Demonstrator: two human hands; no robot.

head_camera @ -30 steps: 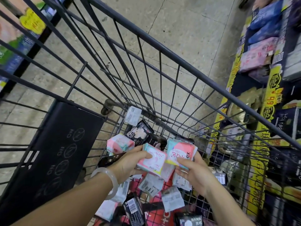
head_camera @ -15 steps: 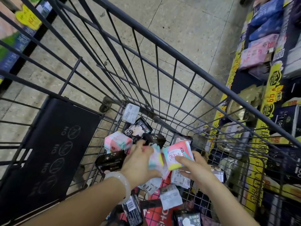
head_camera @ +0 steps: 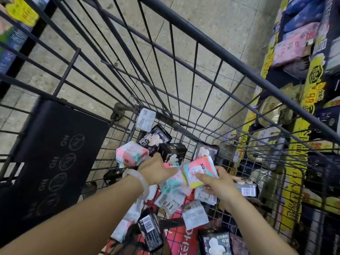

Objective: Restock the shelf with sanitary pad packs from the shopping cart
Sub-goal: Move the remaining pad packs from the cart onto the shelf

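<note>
Both hands had sunk deeper into the cart (head_camera: 184,57): left hand (head_camera: 158,171) and right hand (head_camera: 219,183) each gripped a pink pack (head_camera: 197,172); many packs remained, shelf (head_camera: 312,111) unstocked.

The cart (head_camera: 211,43) is open above; wire walls and probably loose packs (head_camera: 156,138) crowd the bottom.

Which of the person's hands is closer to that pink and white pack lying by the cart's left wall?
Left. The left hand lies just right of the pink and white pack, nearly touching it; the right hand is farther right, holding another pack.
</note>
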